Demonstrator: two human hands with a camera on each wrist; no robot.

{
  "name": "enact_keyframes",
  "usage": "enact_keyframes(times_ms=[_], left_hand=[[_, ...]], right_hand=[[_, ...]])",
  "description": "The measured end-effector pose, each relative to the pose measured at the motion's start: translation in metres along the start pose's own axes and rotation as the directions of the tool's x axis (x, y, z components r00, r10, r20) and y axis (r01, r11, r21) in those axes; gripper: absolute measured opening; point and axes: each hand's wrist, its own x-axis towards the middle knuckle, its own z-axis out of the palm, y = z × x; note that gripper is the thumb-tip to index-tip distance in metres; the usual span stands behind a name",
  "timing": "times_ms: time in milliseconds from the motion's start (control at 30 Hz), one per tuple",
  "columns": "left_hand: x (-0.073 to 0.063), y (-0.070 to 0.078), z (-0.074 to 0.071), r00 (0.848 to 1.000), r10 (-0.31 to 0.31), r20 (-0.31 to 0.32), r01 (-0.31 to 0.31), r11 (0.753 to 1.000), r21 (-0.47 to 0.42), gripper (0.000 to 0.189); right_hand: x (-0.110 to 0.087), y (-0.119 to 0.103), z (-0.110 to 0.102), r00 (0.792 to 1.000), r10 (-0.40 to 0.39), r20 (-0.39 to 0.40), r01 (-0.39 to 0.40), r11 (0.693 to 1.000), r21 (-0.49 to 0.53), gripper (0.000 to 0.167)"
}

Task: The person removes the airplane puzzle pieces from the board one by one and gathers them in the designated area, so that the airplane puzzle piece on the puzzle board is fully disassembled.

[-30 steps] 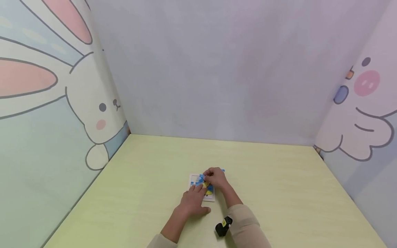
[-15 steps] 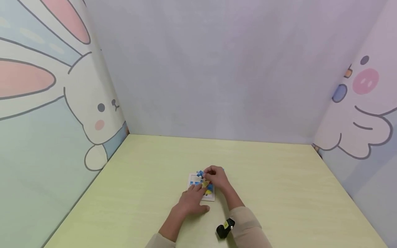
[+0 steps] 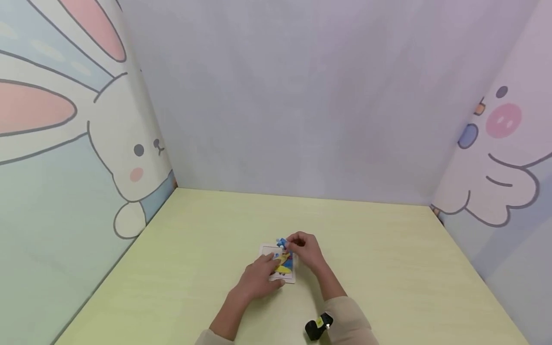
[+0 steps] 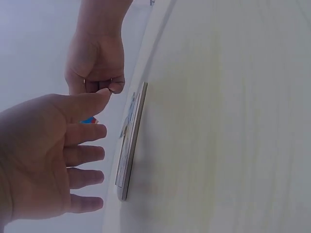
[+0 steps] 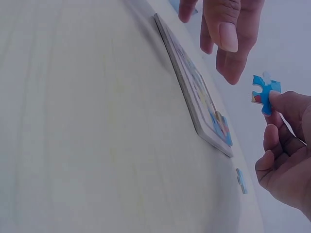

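My right hand (image 3: 307,250) pinches a blue jigsaw piece (image 5: 266,92) between thumb and fingertip. The piece has a small red and yellow patch, and it is raised over the far edge of the puzzle board (image 3: 290,280). That flat, white-framed board lies on the table, with yellow, red and blue pieces in its right part. My left hand (image 3: 257,279) hovers over the board's left side with straight, spread fingers (image 4: 85,155), hiding part of the picture. In the left wrist view those fingers show no piece in them.
Another blue piece (image 5: 241,181) lies on the table beside the board. A black device (image 3: 318,327) sits at the right sleeve. The pale yellow table (image 3: 388,258) meets a plain back wall (image 3: 284,105) and side walls printed with cartoon animals.
My left hand has drawn a little left and back, uncovering more of the board's lower right. My right hand has lifted its blue piece off the board and tilted it.
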Motion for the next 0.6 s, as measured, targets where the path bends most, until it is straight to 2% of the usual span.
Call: enact_keyframes(times_ms=[200, 367, 600], left_hand=[[0.008, 0.012, 0.004, 0.999, 0.037, -0.004, -0.037, 0.999, 0.038, 0.053], [0.014, 0.022, 0.014, 0.999, 0.051, -0.013, -0.050, 0.993, 0.108, 0.051], [0.015, 0.028, 0.020, 0.999, 0.030, 0.019, -0.033, 0.987, 0.159, 0.051]], right_hand=[[-0.013, -0.028, -0.013, 1.000, -0.011, -0.009, 0.011, 0.999, -0.033, 0.007], [-0.018, -0.022, -0.022, 0.999, 0.015, -0.049, -0.016, 0.999, -0.031, 0.007], [-0.024, -0.011, -0.036, 0.992, 0.044, -0.119, -0.045, 0.999, -0.005, 0.009]])
